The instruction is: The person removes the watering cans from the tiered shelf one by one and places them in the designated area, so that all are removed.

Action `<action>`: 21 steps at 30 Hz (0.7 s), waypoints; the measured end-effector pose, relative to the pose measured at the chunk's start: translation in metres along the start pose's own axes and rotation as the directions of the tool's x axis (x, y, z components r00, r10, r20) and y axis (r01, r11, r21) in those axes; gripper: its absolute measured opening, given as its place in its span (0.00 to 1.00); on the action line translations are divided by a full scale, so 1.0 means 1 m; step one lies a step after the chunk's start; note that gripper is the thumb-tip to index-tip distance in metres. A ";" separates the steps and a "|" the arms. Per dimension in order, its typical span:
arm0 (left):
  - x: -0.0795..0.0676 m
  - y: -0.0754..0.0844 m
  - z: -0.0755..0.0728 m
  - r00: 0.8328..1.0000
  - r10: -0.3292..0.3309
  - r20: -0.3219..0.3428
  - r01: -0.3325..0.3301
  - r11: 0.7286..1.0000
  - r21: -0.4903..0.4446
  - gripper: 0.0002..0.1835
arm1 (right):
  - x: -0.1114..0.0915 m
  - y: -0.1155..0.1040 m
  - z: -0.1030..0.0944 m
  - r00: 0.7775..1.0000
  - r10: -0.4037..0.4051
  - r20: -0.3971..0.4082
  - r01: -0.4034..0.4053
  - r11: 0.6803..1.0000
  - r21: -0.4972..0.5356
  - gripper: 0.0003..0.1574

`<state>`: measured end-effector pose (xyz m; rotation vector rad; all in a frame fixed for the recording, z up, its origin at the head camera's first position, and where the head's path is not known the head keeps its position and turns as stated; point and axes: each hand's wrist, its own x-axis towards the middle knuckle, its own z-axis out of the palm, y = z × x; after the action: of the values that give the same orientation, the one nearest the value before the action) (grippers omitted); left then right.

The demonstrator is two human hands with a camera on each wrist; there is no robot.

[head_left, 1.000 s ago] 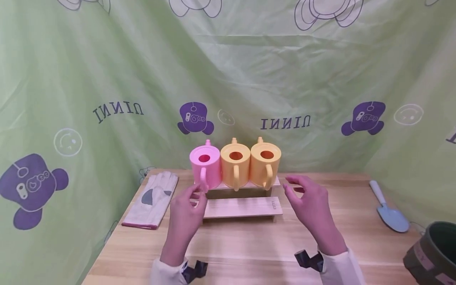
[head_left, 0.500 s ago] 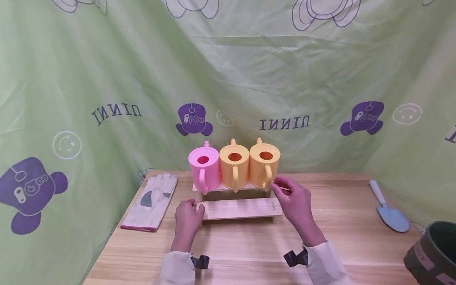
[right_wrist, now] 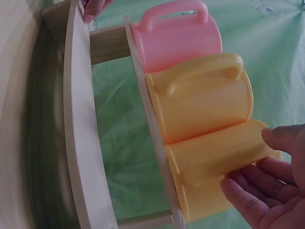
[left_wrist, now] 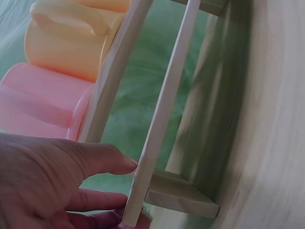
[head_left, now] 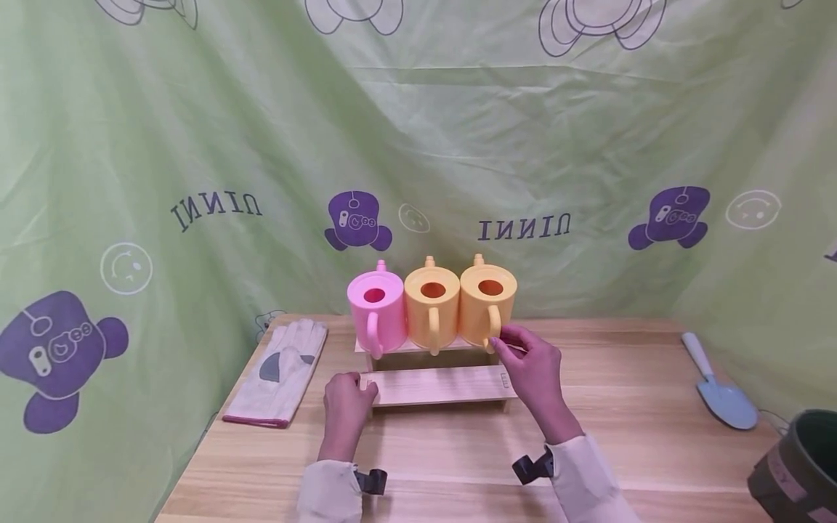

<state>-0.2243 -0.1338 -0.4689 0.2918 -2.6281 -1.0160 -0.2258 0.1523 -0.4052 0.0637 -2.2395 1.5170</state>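
Observation:
A pink watering can (head_left: pixel 387 321) and two yellow ones stand side by side on the upper tier of a two-step wooden rack (head_left: pixel 434 385), spouts toward the backdrop. My left hand (head_left: pixel 346 405) grips the left end of the lower board, thumb on top and fingers beneath it in the left wrist view. My right hand (head_left: pixel 538 372) holds the handle of the right yellow watering can (right_wrist: pixel 209 202). In the right wrist view the thumb lies on one side of that handle, the fingers on the other. The middle yellow watering can (head_left: pixel 447 312) touches its neighbours.
White work gloves (head_left: pixel 281 370) with a red hem lie on the table left of the rack. At the right lies a blue hand trowel (head_left: pixel 726 399), with a dark green pot (head_left: pixel 771 483) at the near right edge. A green printed cloth (head_left: pixel 418 145) hangs behind.
My left hand has come down from beside the pink watering can to the lower board's end. My right hand has moved left onto the right yellow watering can's handle. The watering cans stand as before.

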 end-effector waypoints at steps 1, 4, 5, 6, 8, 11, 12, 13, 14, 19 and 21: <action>0.000 0.000 0.000 1.000 -0.010 0.008 0.010 1.000 -0.008 0.21 | 0.001 0.001 0.001 1.000 0.001 0.002 -0.001 1.000 -0.003 0.17; 0.002 0.001 -0.002 0.999 -0.031 0.029 0.032 0.999 -0.028 0.22 | 0.004 0.002 0.004 1.000 0.000 0.016 0.001 1.000 -0.015 0.18; 0.002 0.001 -0.003 0.999 -0.038 0.032 0.039 0.999 -0.034 0.23 | 0.004 0.002 0.004 1.000 -0.006 0.025 0.006 1.000 -0.018 0.18; 0.003 0.001 -0.003 0.999 -0.041 0.031 0.043 0.998 -0.036 0.23 | 0.005 0.002 0.005 0.999 -0.011 0.032 0.012 1.000 -0.023 0.18; 0.003 0.001 -0.004 0.998 -0.048 0.030 0.049 0.998 -0.032 0.23 | 0.005 0.001 0.006 0.999 -0.023 0.040 0.025 0.999 -0.031 0.18; 0.004 0.001 -0.004 0.998 -0.061 0.023 0.061 0.998 -0.027 0.17 | 0.005 0.002 0.006 0.998 -0.052 0.039 0.054 0.998 -0.044 0.18; 0.005 0.001 -0.004 0.997 -0.071 0.024 0.071 0.997 -0.027 0.14 | 0.004 0.002 0.006 0.997 -0.064 0.036 0.066 0.997 -0.048 0.18; 0.005 0.000 -0.004 0.997 -0.077 0.024 0.078 0.997 -0.029 0.10 | 0.004 0.002 0.005 0.997 -0.077 0.030 0.079 0.996 -0.046 0.18; 0.006 0.000 -0.004 0.996 -0.089 0.029 0.090 0.995 -0.036 0.08 | 0.004 0.003 0.005 0.995 -0.093 0.022 0.093 0.994 -0.047 0.19; 0.010 0.001 -0.004 0.990 -0.131 0.059 0.135 0.989 -0.061 0.18 | 0.005 0.005 -0.003 0.985 -0.167 -0.031 0.166 0.985 -0.040 0.20; 0.011 0.001 -0.004 0.988 -0.139 0.073 0.143 0.988 -0.060 0.20 | 0.005 0.005 -0.009 0.981 -0.185 -0.056 0.183 0.982 -0.037 0.19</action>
<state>-0.2334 -0.1389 -0.4633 0.4407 -2.6605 -1.1747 -0.2292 0.1629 -0.4047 0.2075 -2.1461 1.3674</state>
